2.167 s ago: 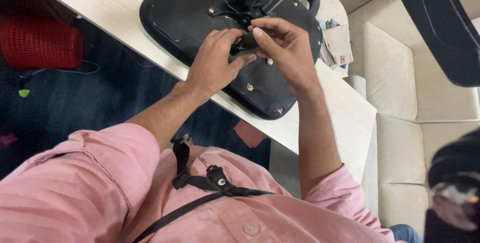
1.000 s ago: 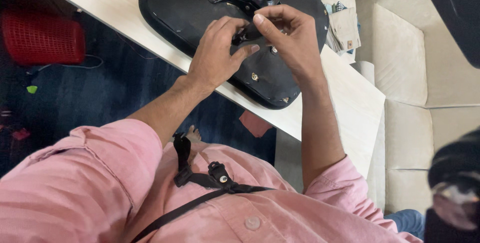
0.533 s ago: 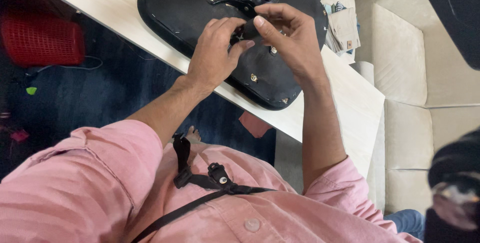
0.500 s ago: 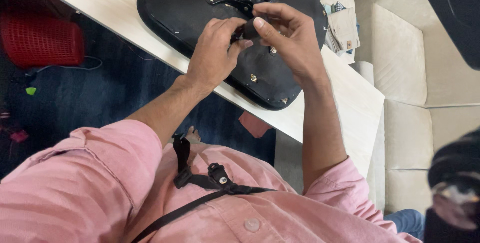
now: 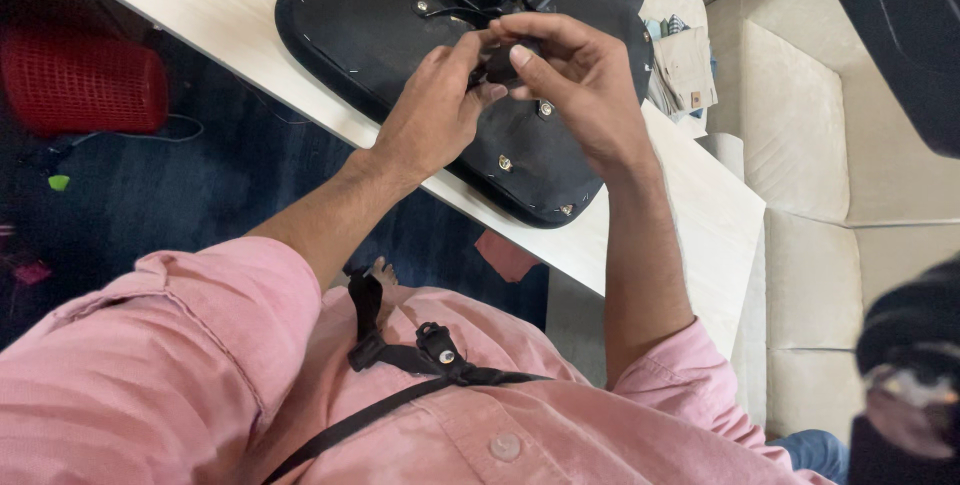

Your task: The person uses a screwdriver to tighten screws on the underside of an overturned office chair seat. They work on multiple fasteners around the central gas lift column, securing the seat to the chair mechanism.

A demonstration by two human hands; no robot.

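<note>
I have both hands closed on one small black fitting (image 5: 497, 63) at the middle of the upturned chair seat base (image 5: 370, 35). The left hand (image 5: 432, 110) pinches it from the side; the right hand (image 5: 580, 80) grips from above. Best practice, in my judgement — keep the fitting square to the seat, turning with fingertips only. The seat lies underside up on the pale table (image 5: 700, 215), its long axis running across the table edge — the fitting's own heading is hidden by my fingers.
</note>
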